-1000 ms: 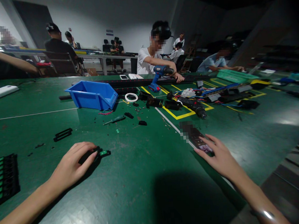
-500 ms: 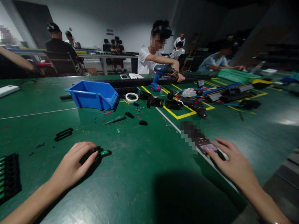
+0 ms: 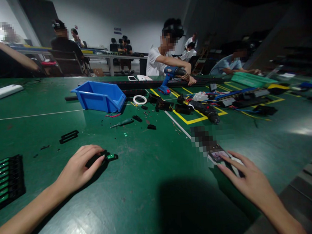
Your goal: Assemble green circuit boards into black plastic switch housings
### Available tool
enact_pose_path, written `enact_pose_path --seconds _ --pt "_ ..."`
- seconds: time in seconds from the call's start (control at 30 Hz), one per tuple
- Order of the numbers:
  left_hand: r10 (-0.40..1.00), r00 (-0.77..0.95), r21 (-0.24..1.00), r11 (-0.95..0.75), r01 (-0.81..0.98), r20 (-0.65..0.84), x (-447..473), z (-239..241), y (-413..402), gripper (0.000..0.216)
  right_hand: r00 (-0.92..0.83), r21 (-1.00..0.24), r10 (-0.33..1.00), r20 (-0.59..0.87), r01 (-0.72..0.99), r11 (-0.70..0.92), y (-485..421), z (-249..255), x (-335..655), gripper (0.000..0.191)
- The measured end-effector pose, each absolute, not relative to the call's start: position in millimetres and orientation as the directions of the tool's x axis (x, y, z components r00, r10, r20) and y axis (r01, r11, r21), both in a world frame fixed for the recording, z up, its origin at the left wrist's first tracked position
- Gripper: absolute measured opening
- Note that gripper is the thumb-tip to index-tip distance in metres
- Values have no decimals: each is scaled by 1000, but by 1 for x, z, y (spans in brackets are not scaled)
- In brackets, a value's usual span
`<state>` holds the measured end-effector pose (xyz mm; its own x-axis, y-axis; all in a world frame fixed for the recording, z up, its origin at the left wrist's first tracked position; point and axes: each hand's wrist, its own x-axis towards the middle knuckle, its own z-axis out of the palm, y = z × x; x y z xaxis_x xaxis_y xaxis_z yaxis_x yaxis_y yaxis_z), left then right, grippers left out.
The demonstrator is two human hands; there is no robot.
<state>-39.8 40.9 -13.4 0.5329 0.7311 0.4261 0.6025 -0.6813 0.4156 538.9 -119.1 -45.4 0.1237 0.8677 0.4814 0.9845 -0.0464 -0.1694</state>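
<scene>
At the left, my left hand [image 3: 81, 168] rests on the green table with thumb and fingers closed on a small black part with a green circuit-board-like piece [image 3: 112, 157] showing past the fingertips. My right hand [image 3: 251, 174] lies over a phone [image 3: 217, 154] with a lit screen, near the white line on the table. Its fingers are spread, and one fingertip touches the screen; the phone's upper part is blurred. To the left of my left hand sits a black tray with several green strips [image 3: 3, 179]. A black rectangular frame [image 3: 69, 136] lies above that hand.
A blue bin [image 3: 97, 98] stands beyond my hands, with a screwdriver [image 3: 122, 123], white ring [image 3: 140, 100] and loose screws near it. A blue power drill [image 3: 166, 80] stands before a person in white [image 3: 154, 61]. Another dark drill [image 3: 206, 111] and wires lie right of centre.
The view has shifted slightly, moving things a little right. My right hand's fingers have moved over the phone screen. My left hand keeps its hold on the small part.
</scene>
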Motion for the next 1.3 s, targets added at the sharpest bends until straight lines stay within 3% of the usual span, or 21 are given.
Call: enact_pose_path --seconds 0.3,0.93,1.3 --pt "731 543 421 -682 598 413 -40 -15 42 25 95 -115 911 402 992 -52 -110 -55 555 58" --pt "726 540 419 -688 593 426 -42 -14 41 26 120 -155 907 403 986 -61 -111 -51 546 57" --pt "727 542 418 -686 595 422 -40 -14 41 26 226 -222 833 505 967 -127 -121 -34 524 42"
